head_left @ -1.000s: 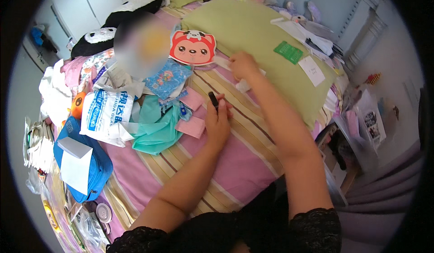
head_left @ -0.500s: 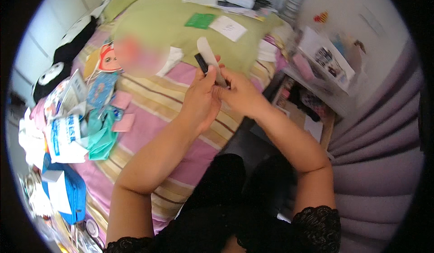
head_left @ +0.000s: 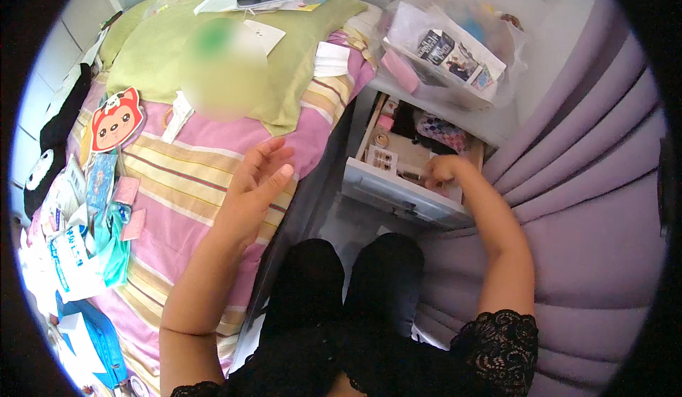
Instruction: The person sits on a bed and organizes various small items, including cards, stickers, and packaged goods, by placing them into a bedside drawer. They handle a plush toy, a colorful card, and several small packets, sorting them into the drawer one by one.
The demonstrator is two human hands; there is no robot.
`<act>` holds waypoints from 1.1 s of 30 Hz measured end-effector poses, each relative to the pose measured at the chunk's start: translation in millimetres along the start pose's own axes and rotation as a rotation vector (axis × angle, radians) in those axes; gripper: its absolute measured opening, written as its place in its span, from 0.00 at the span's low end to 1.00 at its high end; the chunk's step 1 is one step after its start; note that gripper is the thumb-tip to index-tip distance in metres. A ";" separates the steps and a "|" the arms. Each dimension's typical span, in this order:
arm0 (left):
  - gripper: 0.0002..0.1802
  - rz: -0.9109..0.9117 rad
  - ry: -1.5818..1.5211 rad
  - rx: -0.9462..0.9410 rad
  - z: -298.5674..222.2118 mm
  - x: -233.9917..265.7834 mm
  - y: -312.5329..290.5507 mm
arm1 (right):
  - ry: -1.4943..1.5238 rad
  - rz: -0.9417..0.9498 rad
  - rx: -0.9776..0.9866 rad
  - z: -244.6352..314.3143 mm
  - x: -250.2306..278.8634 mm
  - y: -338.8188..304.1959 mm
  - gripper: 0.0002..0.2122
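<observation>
My right hand [head_left: 443, 171] is down inside a pulled-out drawer [head_left: 387, 189], its fingers curled and pointing downward. What those fingers grip, if anything, is hidden; a small dark strip [head_left: 411, 177] lies close to the fingertips. Nearby in the drawer sit a white card with rows of small brownish pieces [head_left: 383, 159], a round container [head_left: 381, 140], a checkered pouch [head_left: 443, 133] and a black cloth-like item [head_left: 404, 120]. Over the bed's edge, my left hand [head_left: 257, 177] is raised, fingers apart and holding nothing.
Striped bedding [head_left: 192, 170] and a green pillow [head_left: 298, 56] are at the left. A plastic bag with papers [head_left: 455, 56] stands on the nightstand above the drawer. Purple curtains [head_left: 568, 241] hang at the right. A red fox-face fan [head_left: 117, 121] lies among bags on the bed.
My hands were together over the bed, holding a pale flat strip and a short black stick. They have separated: the right went into the drawer, and the left is now empty. The view has shifted right.
</observation>
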State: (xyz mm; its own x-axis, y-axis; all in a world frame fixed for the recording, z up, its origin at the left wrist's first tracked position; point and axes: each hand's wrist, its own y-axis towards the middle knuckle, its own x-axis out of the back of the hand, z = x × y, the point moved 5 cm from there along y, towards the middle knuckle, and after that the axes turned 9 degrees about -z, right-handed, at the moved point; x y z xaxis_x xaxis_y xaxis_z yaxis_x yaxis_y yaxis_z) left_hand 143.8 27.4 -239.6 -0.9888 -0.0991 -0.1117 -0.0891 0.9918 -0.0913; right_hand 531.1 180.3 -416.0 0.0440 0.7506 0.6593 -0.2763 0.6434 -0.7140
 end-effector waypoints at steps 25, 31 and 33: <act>0.13 -1.200 -0.615 -0.450 8.4 216.1 40.4 | -0.179 -1.196 0.567 608.2 88.4 33.4 0.18; 0.16 -1.167 -0.760 -0.437 6.4 215.0 38.7 | 0.810 -0.426 0.897 575.6 135.3 -46.6 0.10; 0.17 -1.174 -0.706 -0.415 9.0 214.5 36.3 | 0.922 -0.451 0.895 529.0 133.6 -79.4 0.09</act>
State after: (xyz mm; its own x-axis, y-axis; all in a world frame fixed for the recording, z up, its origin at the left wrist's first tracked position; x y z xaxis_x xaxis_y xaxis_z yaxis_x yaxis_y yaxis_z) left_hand -70.5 41.4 -275.7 -0.0645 -0.7599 -0.6469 -0.9485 0.2482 -0.1969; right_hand 51.0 149.8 -146.5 0.8181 0.5564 0.1452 -0.5740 0.8053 0.1481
